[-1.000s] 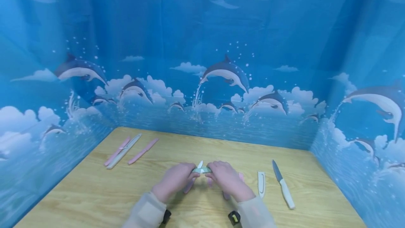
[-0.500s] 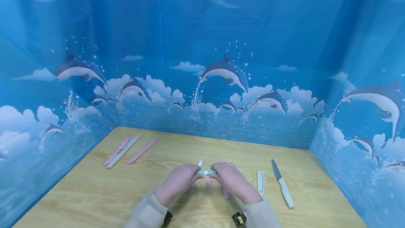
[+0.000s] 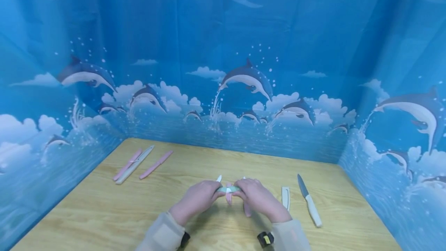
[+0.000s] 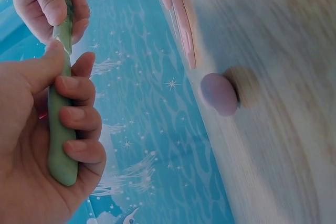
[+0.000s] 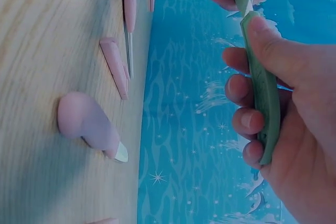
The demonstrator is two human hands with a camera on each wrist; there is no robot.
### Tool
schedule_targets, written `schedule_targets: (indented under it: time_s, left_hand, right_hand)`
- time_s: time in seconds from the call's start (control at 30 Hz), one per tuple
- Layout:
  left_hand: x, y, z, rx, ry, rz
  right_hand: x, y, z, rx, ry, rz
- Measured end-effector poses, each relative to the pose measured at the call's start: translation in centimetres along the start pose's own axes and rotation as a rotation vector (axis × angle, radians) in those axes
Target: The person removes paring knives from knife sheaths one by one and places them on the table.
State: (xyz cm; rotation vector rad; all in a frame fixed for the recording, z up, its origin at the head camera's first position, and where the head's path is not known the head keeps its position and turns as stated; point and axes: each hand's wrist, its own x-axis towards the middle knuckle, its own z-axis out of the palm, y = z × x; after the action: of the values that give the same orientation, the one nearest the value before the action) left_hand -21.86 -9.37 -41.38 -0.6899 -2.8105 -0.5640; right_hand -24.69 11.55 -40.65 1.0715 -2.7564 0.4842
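Both hands work on a green-handled knife held crosswise above the middle of the table. My left hand grips the knife's green handle, fingers curled round it. My right hand holds a green blade sheath, fingers wrapped along it. The sheath covers most of the blade; only a short pale bit of the blade shows between sheath and handle. Below the hands lie a pink sheath and a pink knife handle. A pale blade tip pokes out beyond my left hand, its handle hidden there.
On the wooden table, a white-handled knife and a white sheath lie at the right. At the far left are a pink knife, a white sheathed-looking knife and another pink piece. Dolphin-print curtains enclose the table.
Both hands have shifted slightly right with the green knife and sheath. The left hand now hides a pink handle seen earlier, while the pink sheath between the hands stays on the table.
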Motion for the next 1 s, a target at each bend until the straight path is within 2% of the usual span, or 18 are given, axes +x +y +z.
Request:
schedule_targets:
  time_s: [0.4, 1.0]
  left_hand:
    - [0.16, 0.10, -0.14, -0.009, 0.002, -0.004]
    - [-0.03, 0.09, -0.06, -0.022, -0.021, -0.012]
  right_hand:
    - [0.19, 0.13, -0.27, -0.013, 0.001, 0.002]
    - [-0.08, 0.39, -0.21, 0.013, -0.044, 0.011]
